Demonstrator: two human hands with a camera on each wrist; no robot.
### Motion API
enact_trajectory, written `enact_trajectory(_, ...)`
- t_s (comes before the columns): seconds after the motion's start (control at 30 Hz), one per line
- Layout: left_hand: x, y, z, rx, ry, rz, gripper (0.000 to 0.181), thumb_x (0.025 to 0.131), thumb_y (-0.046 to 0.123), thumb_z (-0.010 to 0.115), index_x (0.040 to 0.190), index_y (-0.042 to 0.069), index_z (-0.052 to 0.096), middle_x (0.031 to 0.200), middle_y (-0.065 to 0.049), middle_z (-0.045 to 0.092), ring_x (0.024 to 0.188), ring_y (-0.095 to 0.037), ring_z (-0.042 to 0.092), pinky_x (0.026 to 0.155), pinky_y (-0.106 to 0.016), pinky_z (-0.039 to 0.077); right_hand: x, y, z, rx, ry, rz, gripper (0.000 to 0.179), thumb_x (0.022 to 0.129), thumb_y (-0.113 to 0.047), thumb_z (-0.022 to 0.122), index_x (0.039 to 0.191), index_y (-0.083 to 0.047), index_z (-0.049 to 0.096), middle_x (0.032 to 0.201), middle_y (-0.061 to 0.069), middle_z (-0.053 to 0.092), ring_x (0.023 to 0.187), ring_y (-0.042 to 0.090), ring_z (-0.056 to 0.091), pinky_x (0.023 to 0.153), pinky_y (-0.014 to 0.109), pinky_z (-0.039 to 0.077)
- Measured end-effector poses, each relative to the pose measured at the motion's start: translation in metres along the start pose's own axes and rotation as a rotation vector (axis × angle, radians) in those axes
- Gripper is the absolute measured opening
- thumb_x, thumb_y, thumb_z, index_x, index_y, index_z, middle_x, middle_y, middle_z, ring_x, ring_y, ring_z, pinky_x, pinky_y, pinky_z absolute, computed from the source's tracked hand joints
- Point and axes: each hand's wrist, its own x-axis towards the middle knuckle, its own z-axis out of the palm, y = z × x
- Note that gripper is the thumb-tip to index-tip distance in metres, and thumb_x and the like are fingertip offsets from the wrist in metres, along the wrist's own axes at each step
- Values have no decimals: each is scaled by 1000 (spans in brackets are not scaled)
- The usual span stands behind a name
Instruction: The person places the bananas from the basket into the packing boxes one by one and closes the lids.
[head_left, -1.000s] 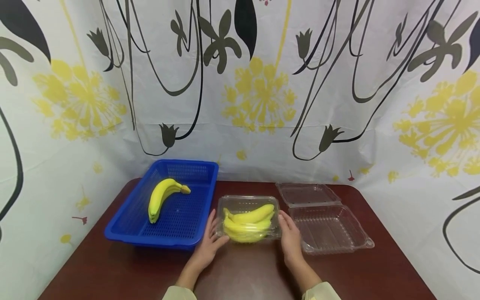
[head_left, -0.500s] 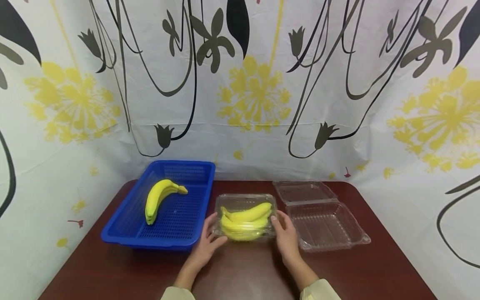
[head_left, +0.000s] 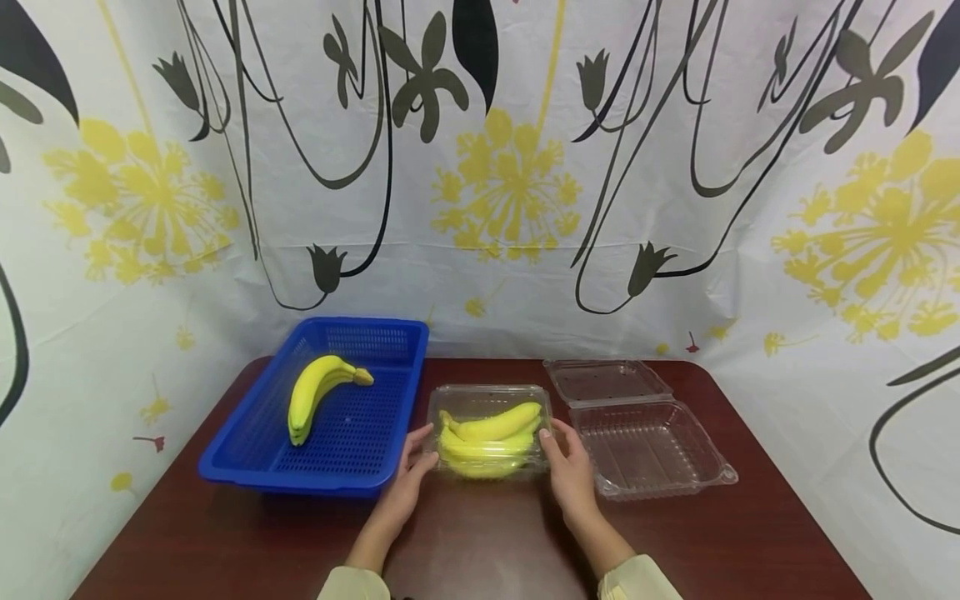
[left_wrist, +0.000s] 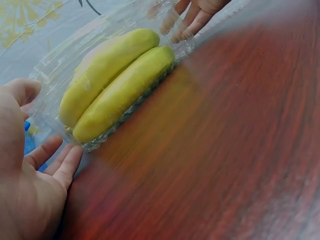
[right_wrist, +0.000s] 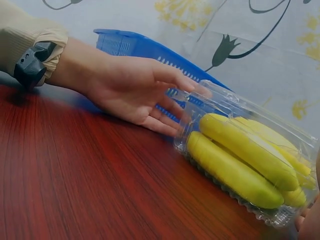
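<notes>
A clear plastic clamshell container (head_left: 491,393) with its lid down sits mid-table, with several yellow bananas (head_left: 491,446) inside. My left hand (head_left: 401,487) holds its left end; in the right wrist view the thumb lies over the lid's corner, and the other fingers are lower on the side. My right hand (head_left: 572,479) grips the right end, thumb toward the front and fingers along the side, partly hidden by the hand. The left wrist view shows the container (left_wrist: 45,75) close up, its ridged base at or near the table top.
To the left stands a blue perforated basket (head_left: 390,425) with a bunch of bananas (head_left: 318,392) in it. A second clear clamshell (head_left: 645,450) lies with its lid folded back on the right. A patterned cloth (head_left: 480,183) hangs behind the dark red table (head_left: 480,550).
The left thumb has shifted up and left along the container's near corner. The right thumb has moved onto the container's right edge. The container stays in place while the head view shifts slightly.
</notes>
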Motion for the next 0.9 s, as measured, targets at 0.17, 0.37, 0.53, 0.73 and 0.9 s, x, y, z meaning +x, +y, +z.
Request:
enact_trajectory(0.17, 0, 4, -2, -60, -22, 5, 45, 94, -3, 51, 138, -4, 46, 86, -15, 53, 74, -32, 52, 66, -35, 48, -1, -1, 0, 14, -12, 2, 46, 99, -31, 58, 135, -4, 53, 122, 18, 60, 112, 30, 55, 92, 44, 43)
enact_trajectory(0.37, 11, -23, -6, -185, -58, -49, 52, 91, -3, 52, 142, 2, 43, 62, -7, 39, 53, -18, 38, 49, -28, 38, -6, -12, -2, 17, -28, 10, 46, 99, -27, 58, 136, -1, 51, 124, 21, 58, 115, 33, 53, 92, 47, 42)
enact_trajectory(0.53, 12, -28, -6, -202, -48, -110, 55, 91, -1, 53, 143, 8, 42, 61, -4, 38, 52, -15, 37, 48, -26, 36, -3, -7, -1, -13, -31, 14, 47, 99, -30, 58, 136, -3, 51, 124, 20, 59, 113, 33, 54, 91, 46, 43)
enact_trajectory(0.73, 10, -23, -5, -211, -44, -130, 55, 90, -1, 53, 143, 10, 42, 60, -2, 38, 51, -13, 35, 48, -25, 34, 1, -6, 0, -117, 9, 8, 47, 97, -39, 58, 132, -8, 57, 102, 14, 62, 90, 25, 55, 73, 37, 44)
enact_trajectory(0.9, 9, -21, -2, -229, -43, -153, 55, 92, -3, 50, 144, 11, 39, 61, -3, 36, 51, -13, 35, 48, -23, 33, 0, -3, -2, -59, -44, 57, 46, 101, -40, 51, 135, -10, 56, 85, 12, 62, 70, 16, 53, 60, 29, 44)
